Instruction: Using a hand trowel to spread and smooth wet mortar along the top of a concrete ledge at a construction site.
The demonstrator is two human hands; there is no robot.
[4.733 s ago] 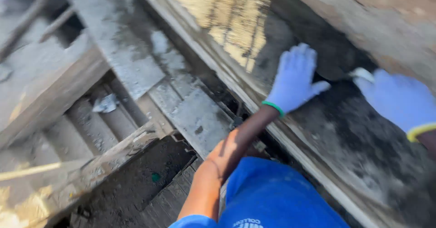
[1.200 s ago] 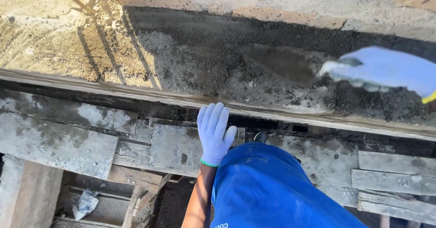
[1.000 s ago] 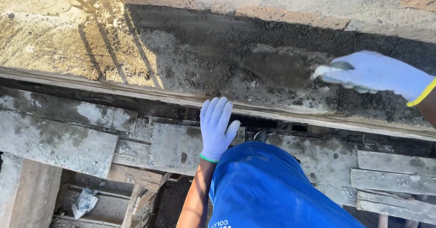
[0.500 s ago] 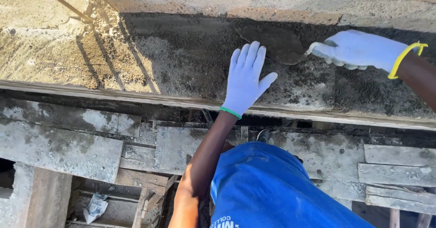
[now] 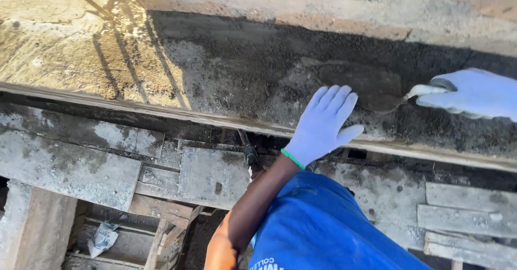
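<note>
My right hand (image 5: pixel 474 93), in a pale blue glove, grips the handle of a trowel (image 5: pixel 366 89) whose mortar-coated blade lies flat on a dark bed of wet mortar (image 5: pixel 258 71). My left hand (image 5: pixel 323 125), also gloved, rests flat with fingers spread on the mortar just left of the blade, its heel over the wooden form board (image 5: pixel 161 113) that edges the bed. My bare forearm and blue clothing (image 5: pixel 323 232) fill the lower middle.
Mortar-stained scaffold planks (image 5: pixel 70 167) run below the form board, with gaps dropping to timbers underneath. A crumpled bag (image 5: pixel 102 237) lies down in a gap at lower left. Rough masonry (image 5: pixel 334 1) rises behind the mortar. Dry concrete (image 5: pixel 59 49) lies at upper left.
My left hand has lifted from the planks onto the mortar bed. The right hand with the trowel has stayed on the mortar at the right, shifting slightly rightward in view.
</note>
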